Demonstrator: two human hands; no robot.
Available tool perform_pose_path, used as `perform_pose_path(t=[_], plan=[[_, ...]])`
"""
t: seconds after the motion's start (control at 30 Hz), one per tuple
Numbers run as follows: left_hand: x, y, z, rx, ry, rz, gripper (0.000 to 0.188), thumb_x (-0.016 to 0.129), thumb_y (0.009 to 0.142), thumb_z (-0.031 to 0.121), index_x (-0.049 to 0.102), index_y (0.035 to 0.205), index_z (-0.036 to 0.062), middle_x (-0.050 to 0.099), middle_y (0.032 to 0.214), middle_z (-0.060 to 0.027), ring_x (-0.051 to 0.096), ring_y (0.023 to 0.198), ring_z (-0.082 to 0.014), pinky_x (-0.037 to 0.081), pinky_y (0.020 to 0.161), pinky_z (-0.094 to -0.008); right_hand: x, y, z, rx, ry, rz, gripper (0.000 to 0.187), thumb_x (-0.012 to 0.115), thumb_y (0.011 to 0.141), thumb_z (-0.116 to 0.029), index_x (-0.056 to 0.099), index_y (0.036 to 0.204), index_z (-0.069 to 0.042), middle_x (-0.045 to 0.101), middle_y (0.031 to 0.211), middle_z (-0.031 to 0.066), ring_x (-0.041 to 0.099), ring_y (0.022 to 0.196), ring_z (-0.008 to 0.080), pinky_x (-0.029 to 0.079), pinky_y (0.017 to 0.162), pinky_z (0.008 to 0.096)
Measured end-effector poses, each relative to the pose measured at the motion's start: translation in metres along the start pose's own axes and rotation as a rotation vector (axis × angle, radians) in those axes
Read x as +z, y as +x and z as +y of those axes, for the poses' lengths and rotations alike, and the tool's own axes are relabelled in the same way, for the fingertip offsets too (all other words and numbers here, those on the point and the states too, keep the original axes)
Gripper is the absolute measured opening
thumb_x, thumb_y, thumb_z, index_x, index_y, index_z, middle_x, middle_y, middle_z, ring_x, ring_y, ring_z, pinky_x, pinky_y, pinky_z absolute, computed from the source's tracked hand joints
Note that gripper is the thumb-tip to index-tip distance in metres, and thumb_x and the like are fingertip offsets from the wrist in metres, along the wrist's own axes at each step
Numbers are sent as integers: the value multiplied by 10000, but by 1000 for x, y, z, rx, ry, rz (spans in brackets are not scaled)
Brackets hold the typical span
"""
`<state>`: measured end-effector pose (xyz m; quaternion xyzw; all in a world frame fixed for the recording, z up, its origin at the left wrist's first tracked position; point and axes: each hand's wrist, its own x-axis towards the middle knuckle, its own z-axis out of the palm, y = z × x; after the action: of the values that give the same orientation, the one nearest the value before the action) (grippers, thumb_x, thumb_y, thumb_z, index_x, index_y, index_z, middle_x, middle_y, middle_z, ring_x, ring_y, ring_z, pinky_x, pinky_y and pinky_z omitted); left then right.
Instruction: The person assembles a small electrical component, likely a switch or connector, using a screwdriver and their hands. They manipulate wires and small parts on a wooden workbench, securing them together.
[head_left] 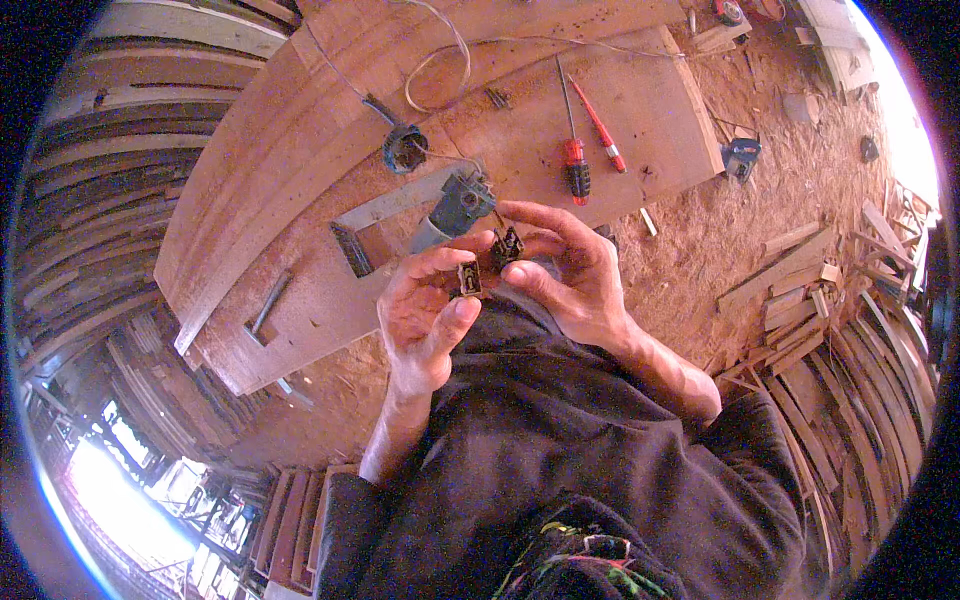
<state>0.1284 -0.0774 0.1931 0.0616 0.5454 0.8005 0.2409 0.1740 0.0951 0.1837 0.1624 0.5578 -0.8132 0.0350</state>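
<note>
Between the thumb and fingertips of my left hand (412, 325) is a small dark boxy part (468, 279) with a hollow face and brass-coloured edges. Close beside it, my right hand (580, 280) pinches another small black part (508, 246) with an uneven shape. Both hands are closed on their pieces, held apart in front of my chest. Just beyond them, on the wooden board, lies a grey-green power tool body (462, 208) with its end exposed. A wire runs from it to a round blue-and-black cover (404, 148), which has a cord attached.
A red-and-black screwdriver (577, 172) and a slim red one (603, 132) lie on the wooden board (650, 120). An L-shaped square (350, 248) and a metal tool (268, 308) rest at left. Stacked planks (130, 190) line the left; offcuts (785, 270) lie on the shavings-covered floor.
</note>
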Motion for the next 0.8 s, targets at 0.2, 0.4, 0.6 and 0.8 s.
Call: perform_pose_path(t=[0.2,0.4,0.6,0.8], plan=[[0,1,0,-52,30,5,396,680,887,74,533,1239,-30,556,1323,-247,582,1190,-280,495,996,-398,-3,-2,11,-33,-12,29,396,718,892,-96,519,1229,-30,716,941,99,674,882,152,537,767,304],[0,2,-4,-47,-2,-19,404,679,885,63,528,1248,-30,558,1330,-242,583,1191,-265,492,995,-384,0,-3,0,-29,-17,14,274,648,944,-104,513,1171,-29,702,951,126,674,897,182,542,767,323],[-5,0,-4,-37,9,-24,399,679,884,52,531,1245,-26,559,1330,-247,579,1201,-270,490,992,-378,2,-3,5,-91,-14,-12,162,551,983,-72,499,1123,-9,677,979,126,667,919,199,543,772,333],[-4,0,-2,-6,135,-52,386,682,888,52,538,1239,-18,552,1338,-254,561,1224,-266,476,988,-359,5,-8,-6,24,-59,31,134,537,998,-80,458,1097,-35,614,905,64,540,810,95,430,707,249]])
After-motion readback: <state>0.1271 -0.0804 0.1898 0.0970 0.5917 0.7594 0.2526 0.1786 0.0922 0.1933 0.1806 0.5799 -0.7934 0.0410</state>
